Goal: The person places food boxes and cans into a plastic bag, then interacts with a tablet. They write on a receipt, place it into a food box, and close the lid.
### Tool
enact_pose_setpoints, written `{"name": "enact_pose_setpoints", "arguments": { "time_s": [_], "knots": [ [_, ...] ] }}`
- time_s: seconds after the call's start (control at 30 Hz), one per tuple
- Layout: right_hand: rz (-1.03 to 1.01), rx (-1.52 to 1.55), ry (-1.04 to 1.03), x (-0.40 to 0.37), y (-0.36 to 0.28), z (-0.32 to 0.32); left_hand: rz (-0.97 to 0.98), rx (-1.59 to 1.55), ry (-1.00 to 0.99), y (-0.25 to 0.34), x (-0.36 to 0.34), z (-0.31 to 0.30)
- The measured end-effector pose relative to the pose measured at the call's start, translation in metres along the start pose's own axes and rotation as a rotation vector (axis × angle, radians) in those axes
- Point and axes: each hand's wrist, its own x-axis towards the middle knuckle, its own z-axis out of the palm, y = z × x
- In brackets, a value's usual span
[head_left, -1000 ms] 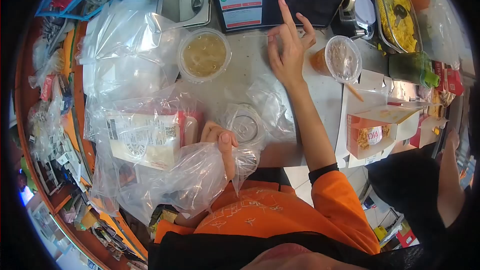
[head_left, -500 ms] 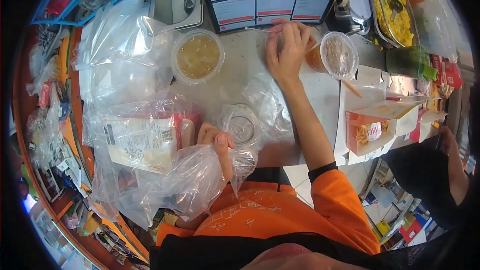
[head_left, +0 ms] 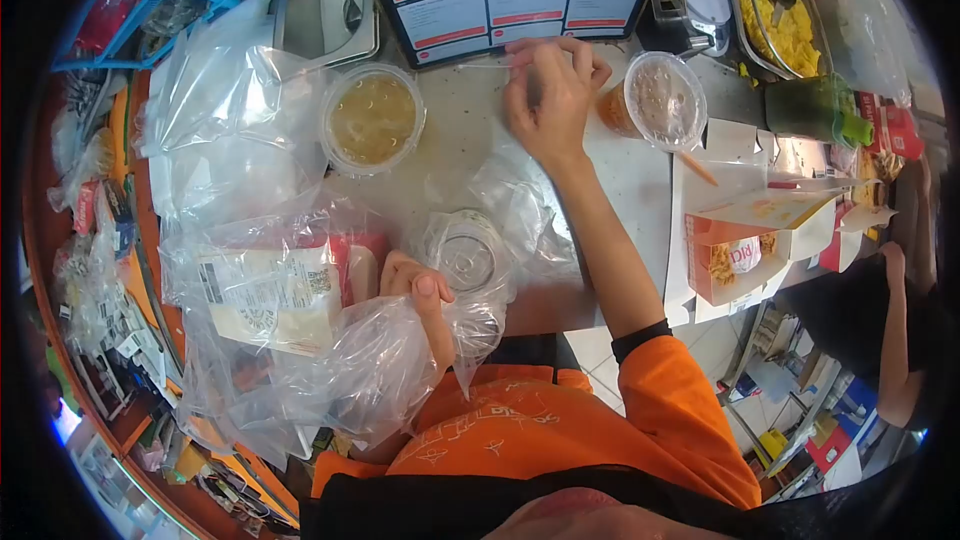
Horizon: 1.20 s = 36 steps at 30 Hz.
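Note:
My right hand (head_left: 553, 100) is at the lower edge of a tablet (head_left: 520, 0), fingers bent. Its thumb and fingertips pinch a thin pale strip (head_left: 483, 65) pointing left. My left hand (head_left: 420, 288) is curled with the thumb up, on a clear plastic bag (head_left: 340, 370) that drapes over the wrist. Inside the bag's upper part lies a red and white box with a printed label (head_left: 265, 300). Just right of the left hand stands a lidded clear cup in plastic (head_left: 468, 258). A round tub of yellowish broth (head_left: 373, 120) sits between the hands, further back.
A tilted lidded cup of orange-brown liquid (head_left: 664, 100) is right of my right hand. Beyond it are an open food box (head_left: 735, 265), a green bottle (head_left: 812, 112) and a tray of yellow food (head_left: 770, 10). Clear bags (head_left: 230, 130) are stacked left. Another person's arm (head_left: 897, 330) shows far right.
The view has shifted slightly, so most things sit a little further left. My right hand stays near the tablet's edge with the strip; its fingers flex slightly. My left hand keeps its curl.

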Motion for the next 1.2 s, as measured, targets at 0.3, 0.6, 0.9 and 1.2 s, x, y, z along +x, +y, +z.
{"name": "enact_pose_setpoints", "arguments": {
  "time_s": [0.3, 0.6, 0.9, 1.2],
  "knots": [
    [0.019, -0.032, -0.018, 0.001, -0.002, -0.002, -0.024, -0.045, 0.022, -0.005, -0.003, -0.004],
    [0.057, -0.008, -0.008, 0.002, -0.004, -0.003, -0.023, -0.076, 0.065, 0.004, -0.003, 0.009],
    [0.055, 0.006, -0.027, 0.002, -0.004, -0.006, -0.023, -0.083, 0.072, 0.004, -0.004, 0.013],
    [0.083, -0.005, -0.036, 0.003, -0.006, -0.008, -0.030, -0.076, 0.070, 0.000, -0.007, 0.008]
  ]
}}
